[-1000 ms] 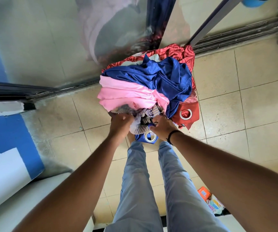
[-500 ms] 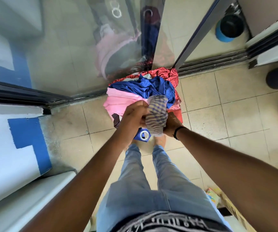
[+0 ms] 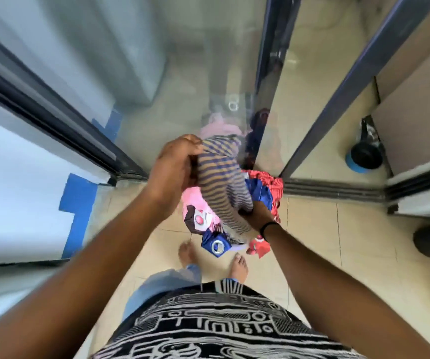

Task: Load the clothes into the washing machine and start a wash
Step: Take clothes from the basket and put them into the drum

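**Clothes bundle held in both hands above tiled floor**

While the person stands barefoot on the tiled floor (image 3: pixel 338 242), both hands carry a bundle of clothes (image 3: pixel 234 203) in front of the body. Left hand (image 3: pixel 172 177) grips the upper edge of a striped garment (image 3: pixel 221 182), fingers curled over the cloth. Right hand (image 3: pixel 258 216) holds the bundle from below and from the right, its fingers mostly hidden under the fabric. Pink, blue and red pieces hang beneath and beside the striped garment. Glass sliding door (image 3: pixel 182 73) stands just beyond the bundle. Blue bucket (image 3: pixel 364 156) sits well apart, at right.
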Motion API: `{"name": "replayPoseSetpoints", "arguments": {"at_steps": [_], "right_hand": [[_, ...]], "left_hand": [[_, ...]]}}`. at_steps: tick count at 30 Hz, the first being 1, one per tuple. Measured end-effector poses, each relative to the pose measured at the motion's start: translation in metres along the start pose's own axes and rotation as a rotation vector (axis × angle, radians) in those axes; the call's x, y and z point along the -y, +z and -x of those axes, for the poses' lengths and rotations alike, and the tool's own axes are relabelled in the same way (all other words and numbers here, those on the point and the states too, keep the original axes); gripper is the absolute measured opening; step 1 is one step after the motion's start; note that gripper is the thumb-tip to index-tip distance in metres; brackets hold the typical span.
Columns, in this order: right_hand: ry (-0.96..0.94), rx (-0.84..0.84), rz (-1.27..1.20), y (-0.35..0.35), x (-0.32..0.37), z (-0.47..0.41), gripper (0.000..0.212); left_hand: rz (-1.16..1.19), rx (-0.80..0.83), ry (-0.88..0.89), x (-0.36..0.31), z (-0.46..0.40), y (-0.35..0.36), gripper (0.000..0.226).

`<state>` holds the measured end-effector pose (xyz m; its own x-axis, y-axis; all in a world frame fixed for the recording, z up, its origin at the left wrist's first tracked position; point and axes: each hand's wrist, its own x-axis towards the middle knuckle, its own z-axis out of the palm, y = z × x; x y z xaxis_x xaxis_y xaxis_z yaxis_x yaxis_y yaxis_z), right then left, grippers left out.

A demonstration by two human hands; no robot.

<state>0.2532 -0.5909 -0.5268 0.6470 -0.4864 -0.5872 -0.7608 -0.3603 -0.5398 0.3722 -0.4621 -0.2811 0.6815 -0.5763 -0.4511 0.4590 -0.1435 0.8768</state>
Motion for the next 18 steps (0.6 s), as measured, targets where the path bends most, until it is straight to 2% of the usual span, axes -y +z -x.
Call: {"name": "replayPoseSetpoints", "arguments": {"at_steps": [3, 7, 12, 15, 18], "right_hand": [[-0.028, 0.001, -0.004, -0.011, 0.019, -0.006, 0.034], [-0.082, -0.14, -0.179, -0.022, 0.059, -0.015, 0.015], [-0.179, -0.196, -0.07, -0.027, 0.13, -0.022, 0.02], [-0.264, -0.201, -0.096, -0.022, 0.181, -0.025, 0.016], [-0.363, -0.176, -0.104, 0.0, 0.238, -0.014, 0.022]], "left_hand": [[-0.001, -0.181, 0.095, -0.001, 0.009, -0.037, 0.01], [0.08, -0.374, 0.162, 0.007, 0.018, -0.09, 0.017], [0.265, -0.574, 0.176, 0.013, 0.046, -0.172, 0.022], [0.384, -0.7, 0.198, 0.014, 0.075, -0.228, 0.022], [0.475, -0.821, 0.231, 0.017, 0.114, -0.288, 0.022]]}}
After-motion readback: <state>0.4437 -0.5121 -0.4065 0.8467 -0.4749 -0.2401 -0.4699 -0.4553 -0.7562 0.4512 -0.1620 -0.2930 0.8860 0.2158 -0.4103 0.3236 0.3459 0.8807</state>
